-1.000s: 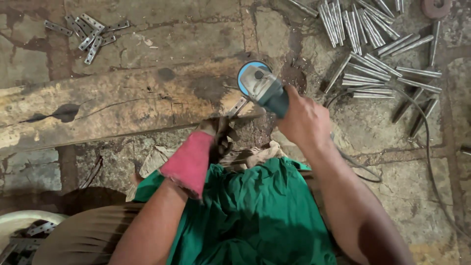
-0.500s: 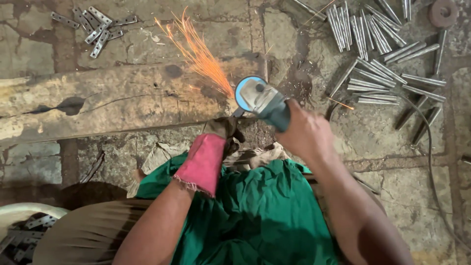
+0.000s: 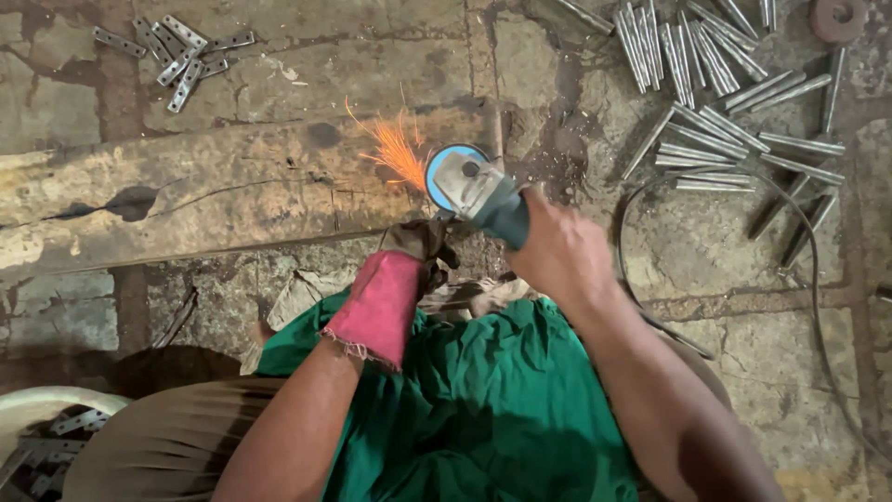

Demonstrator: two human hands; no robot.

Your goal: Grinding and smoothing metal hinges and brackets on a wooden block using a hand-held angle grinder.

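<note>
Two hands work over a long wooden plank (image 3: pixel 214 200) lying crosswise on the stone floor (image 3: pixel 725 242): the right hand (image 3: pixel 557 251) clenches the angle grinder (image 3: pixel 478 193), its disc sparking leftward, while the cloth-wrapped left hand (image 3: pixel 390 297) grips something hidden just below it.

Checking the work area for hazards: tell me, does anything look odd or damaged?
Yes. Orange sparks fly from the angle grinder in the bare right hand, while the left hand wears a frayed pink cloth wrap. The wooden plank is cracked.
</note>
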